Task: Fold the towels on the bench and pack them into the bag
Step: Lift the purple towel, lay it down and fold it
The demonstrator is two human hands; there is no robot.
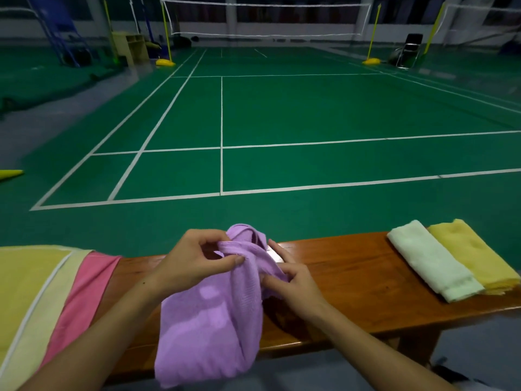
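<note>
Looking down from your head camera, you have a polished brown wooden worktop (352,277) running left to right just in front of you, its near edge over grey floor. A purple towel (208,320) lies crumpled across the middle of it, its lower part spilling over the near edge toward you and its upper part bunched and lifted off the wood.

Your left hand (191,258) comes in from the lower left with the forearm angled up and to the right; its fingers (214,238) are curled and the thumb pinches a fold of the purple towel near the top of the bunch. Your right hand (293,280) reaches in from the lower right, fingers partly bent, thumb and forefinger nipping the cloth on its right side while the other fingers lie along the fabric.

At your far left, a yellow and pink bag (56,292) with a white cord along it sits on the worktop end. Toward the right end, well apart from your hands, a folded pale green towel (431,261) lies touching a folded yellow towel (473,255) beside it.

Beyond the worktop spreads a green badminton court (282,114) with white lines, a net (267,21) strung between yellow posts at the far end, and a dark folding chair (410,49) at the far right.
</note>
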